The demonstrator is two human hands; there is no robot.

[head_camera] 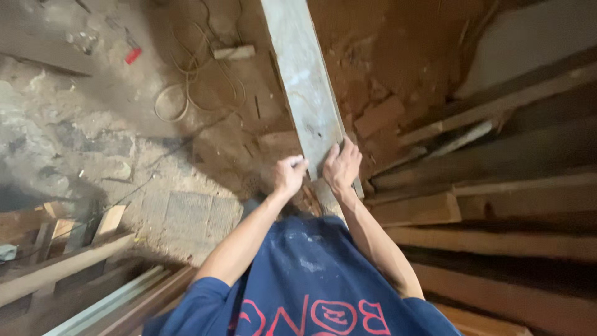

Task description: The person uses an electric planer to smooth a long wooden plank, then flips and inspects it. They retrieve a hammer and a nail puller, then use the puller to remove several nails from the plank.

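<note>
A grey plank, long and weathered, runs from the top of the view down toward the person's body, and both hands grip its near end. The left hand is curled closed on the plank's left edge, knuckles up, fingers wrapped against the side of the board. The right hand lies over the plank's right edge, fingers pointing up along the face and the thumb side pressed to the wood. The two hands sit just beside each other, with the board's near end between them. Past the hands the plank stretches away across the floor.

Below the hands are two bare forearms and a dark blue shirt with red print. To the right of the plank lie several reddish-brown bricks or blocks on earthy red ground. Farther right, a stack of long timber boards runs across the view. To the left of the plank, a loop of pale cord lies on the dusty floor, with a small red object well beyond it near the top left. At the bottom left corner are more wood offcuts.
</note>
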